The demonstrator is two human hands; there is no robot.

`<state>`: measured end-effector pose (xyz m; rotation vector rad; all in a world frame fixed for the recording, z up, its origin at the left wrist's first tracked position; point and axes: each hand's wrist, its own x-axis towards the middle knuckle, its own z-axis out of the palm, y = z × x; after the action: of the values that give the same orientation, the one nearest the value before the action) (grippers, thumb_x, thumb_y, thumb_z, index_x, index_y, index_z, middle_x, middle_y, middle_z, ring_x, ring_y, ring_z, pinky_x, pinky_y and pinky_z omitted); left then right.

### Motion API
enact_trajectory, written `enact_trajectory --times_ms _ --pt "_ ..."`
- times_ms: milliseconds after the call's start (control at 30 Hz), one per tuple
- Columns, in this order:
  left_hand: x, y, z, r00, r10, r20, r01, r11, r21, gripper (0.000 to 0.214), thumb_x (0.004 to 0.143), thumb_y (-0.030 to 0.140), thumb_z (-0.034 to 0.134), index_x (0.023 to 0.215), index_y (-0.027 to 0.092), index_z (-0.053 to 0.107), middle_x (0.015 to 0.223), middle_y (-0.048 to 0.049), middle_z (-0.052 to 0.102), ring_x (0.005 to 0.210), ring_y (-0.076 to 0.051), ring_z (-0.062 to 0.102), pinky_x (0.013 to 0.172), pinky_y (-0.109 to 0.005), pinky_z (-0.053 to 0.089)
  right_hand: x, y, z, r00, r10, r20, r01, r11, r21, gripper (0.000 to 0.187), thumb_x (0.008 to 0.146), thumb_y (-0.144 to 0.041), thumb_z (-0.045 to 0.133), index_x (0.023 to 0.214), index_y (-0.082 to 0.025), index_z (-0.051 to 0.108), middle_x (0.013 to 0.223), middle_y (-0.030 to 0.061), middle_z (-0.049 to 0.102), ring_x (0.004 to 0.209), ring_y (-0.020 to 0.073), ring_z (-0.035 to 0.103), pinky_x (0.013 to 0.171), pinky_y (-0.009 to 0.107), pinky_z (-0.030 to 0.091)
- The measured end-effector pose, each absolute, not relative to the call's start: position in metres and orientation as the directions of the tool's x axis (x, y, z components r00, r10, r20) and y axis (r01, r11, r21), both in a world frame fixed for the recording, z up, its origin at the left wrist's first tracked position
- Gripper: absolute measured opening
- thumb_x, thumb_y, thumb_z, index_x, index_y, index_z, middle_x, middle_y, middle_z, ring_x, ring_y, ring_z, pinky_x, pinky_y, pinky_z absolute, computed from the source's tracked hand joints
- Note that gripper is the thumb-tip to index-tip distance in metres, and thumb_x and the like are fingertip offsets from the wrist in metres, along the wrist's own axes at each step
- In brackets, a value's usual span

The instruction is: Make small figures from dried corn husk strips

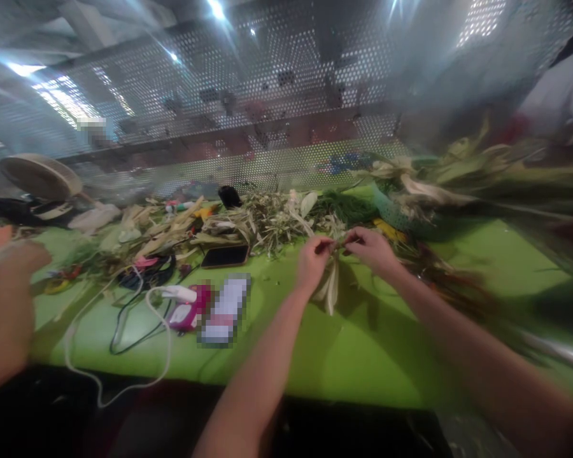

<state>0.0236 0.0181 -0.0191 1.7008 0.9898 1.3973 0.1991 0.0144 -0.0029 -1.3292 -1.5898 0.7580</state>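
Both my hands meet over the green table [363,343], just in front of a heap of dried leaves and stems [267,222]. My left hand [312,261] is closed in a pinch on the top of a small bundle of pale leaf strips [331,289] that hangs down toward me. My right hand [372,248] is also pinched shut on the same bundle from the right side, fingertips almost touching the left ones. The picture is blurred, so finer detail of the bundle is unclear.
A dark phone [225,256], a pink device with a white cable [186,312] and black cords [138,280] lie left of my hands. Another person's arm [4,305] is at the far left. Long leaves [482,184] pile at the right. A perforated metal screen [267,95] backs the table.
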Motion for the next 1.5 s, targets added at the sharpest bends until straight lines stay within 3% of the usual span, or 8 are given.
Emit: enact_trajectory --times_ms 200,367,533,667,833,967,1233,1500 --pt "0.022 0.024 -0.020 0.033 0.963 0.267 -0.052 -0.265 0.963 0.018 0.082 0.034 0.064 0.080 0.017 0.058 0.071 0.0014 0.059 0.069 -0.012 0.056 0.074 -0.026 0.045 0.206 0.013 0.007 0.057 0.982 0.180 0.449 0.136 -0.883 0.003 0.066 -0.021 0.060 0.064 -0.020 0.062 0.057 -0.0018 0.063 0.058 0.0151 0.059 0.056 0.026 0.040" --pt "0.022 0.026 -0.023 0.042 0.982 0.183 -0.034 -0.182 0.983 0.015 0.079 0.029 0.065 0.077 0.016 0.058 0.071 0.0016 0.058 0.069 -0.011 0.054 0.072 -0.025 0.043 0.199 0.009 0.012 0.020 0.991 0.135 -0.003 0.135 -0.991 0.004 0.062 -0.021 0.064 0.063 -0.019 0.061 0.055 -0.0025 0.060 0.049 0.0118 0.055 0.053 0.025 0.042" --pt "0.025 0.023 -0.024 0.060 0.985 0.164 -0.032 -0.162 0.986 0.010 0.078 0.024 0.065 0.075 0.016 0.060 0.071 0.0012 0.059 0.068 -0.011 0.053 0.070 -0.025 0.042 0.192 0.004 0.010 -0.066 0.995 0.075 -0.371 0.045 -0.928 0.009 0.064 -0.015 0.066 0.068 -0.019 0.059 0.091 0.0018 0.073 0.056 0.0094 0.061 0.055 0.023 0.047" --pt "0.027 0.022 -0.023 0.097 0.987 0.128 -0.197 -0.107 0.975 0.013 0.078 0.027 0.068 0.078 0.016 0.060 0.069 0.0017 0.058 0.065 -0.010 0.054 0.067 -0.024 0.043 0.192 0.007 0.003 -0.124 0.992 0.029 -0.511 -0.039 -0.859 0.010 0.071 -0.016 0.064 0.077 -0.021 0.058 0.080 0.0013 0.073 0.065 0.0139 0.068 0.066 0.027 0.055" --pt "0.027 0.019 -0.018 0.183 0.971 0.152 -0.448 -0.056 0.892 0.017 0.075 0.027 0.071 0.080 0.016 0.059 0.082 0.0004 0.064 0.058 -0.005 0.047 0.058 -0.020 0.037 0.193 0.011 0.002 -0.093 0.994 0.062 -0.518 0.005 -0.855 0.011 0.071 -0.017 0.066 0.078 -0.021 0.057 0.073 0.0010 0.070 0.066 0.0146 0.069 0.074 0.030 0.058" --pt "0.026 0.017 -0.013 0.209 0.961 0.181 -0.491 -0.057 0.869 0.020 0.076 0.028 0.071 0.079 0.016 0.056 0.093 -0.0005 0.067 0.056 -0.003 0.045 0.056 -0.019 0.036 0.191 0.009 0.006 -0.098 0.993 0.070 -0.489 0.013 -0.872 0.009 0.072 -0.017 0.065 0.076 -0.020 0.058 0.071 0.0014 0.069 0.062 0.0132 0.067 0.070 0.027 0.057" --pt "0.025 0.016 -0.008 0.221 0.947 0.233 -0.400 -0.130 0.907 0.025 0.080 0.035 0.067 0.079 0.018 0.048 0.095 -0.0025 0.069 0.055 -0.004 0.048 0.057 -0.022 0.040 0.190 0.010 0.009 -0.078 0.996 0.042 -0.424 0.005 -0.905 0.011 0.069 -0.020 0.066 0.075 -0.021 0.058 0.070 0.0000 0.066 0.063 0.0141 0.065 0.074 0.032 0.057" --pt "0.022 0.017 -0.004 0.131 0.960 0.248 -0.192 -0.221 0.956 0.026 0.083 0.040 0.064 0.080 0.018 0.051 0.078 -0.0004 0.063 0.056 -0.007 0.047 0.056 -0.023 0.040 0.187 0.014 0.004 -0.067 0.992 0.105 -0.290 0.081 -0.953 0.010 0.068 -0.024 0.065 0.072 -0.021 0.057 0.066 -0.0010 0.060 0.061 0.0140 0.060 0.069 0.033 0.056"
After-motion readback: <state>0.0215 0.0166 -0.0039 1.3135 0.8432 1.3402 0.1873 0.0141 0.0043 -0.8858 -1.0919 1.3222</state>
